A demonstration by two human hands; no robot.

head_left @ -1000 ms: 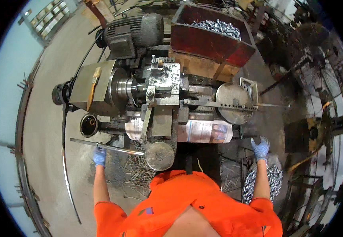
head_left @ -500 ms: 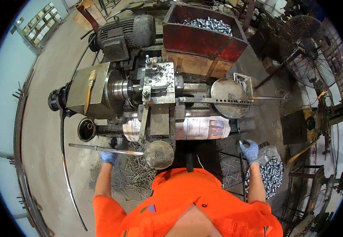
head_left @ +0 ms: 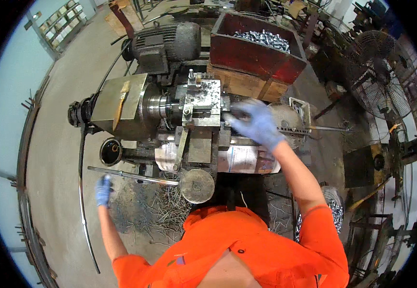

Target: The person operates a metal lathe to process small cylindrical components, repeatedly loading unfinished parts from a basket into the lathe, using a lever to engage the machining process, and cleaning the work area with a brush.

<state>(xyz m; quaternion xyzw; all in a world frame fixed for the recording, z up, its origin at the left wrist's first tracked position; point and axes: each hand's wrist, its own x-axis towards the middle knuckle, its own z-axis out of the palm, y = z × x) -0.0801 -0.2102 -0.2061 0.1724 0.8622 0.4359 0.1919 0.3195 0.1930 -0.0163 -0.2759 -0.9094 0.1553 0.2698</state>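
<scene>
My right hand (head_left: pixel 259 126), in a blue glove, reaches over the lathe just right of its tool carriage (head_left: pixel 204 98). It is motion-blurred, with a gap between thumb and fingers, and no held thing shows in it. Behind it runs a lever bar with holes (head_left: pixel 292 130), partly hidden. My left hand (head_left: pixel 103 191), also blue-gloved, hangs low at the left, below the outer end of a long metal handle bar (head_left: pixel 131 176). Its fingers are too small and turned to read. The handle bar ends in a round metal disc (head_left: pixel 197 186) in front of me.
An electric motor (head_left: pixel 165 45) and a red bin (head_left: pixel 256 55) of small metal parts stand behind the lathe. A paintbrush (head_left: pixel 121 105) lies on the headstock. A wire basket (head_left: pixel 336 211) of parts sits by my right arm. A fan (head_left: pixel 374 72) stands at right; metal shavings (head_left: pixel 170 206) cover the floor.
My right hand has risen from beside the wire basket to the lathe carriage. My left hand has moved left, out from under the handle bar. The whole view has shifted slightly.
</scene>
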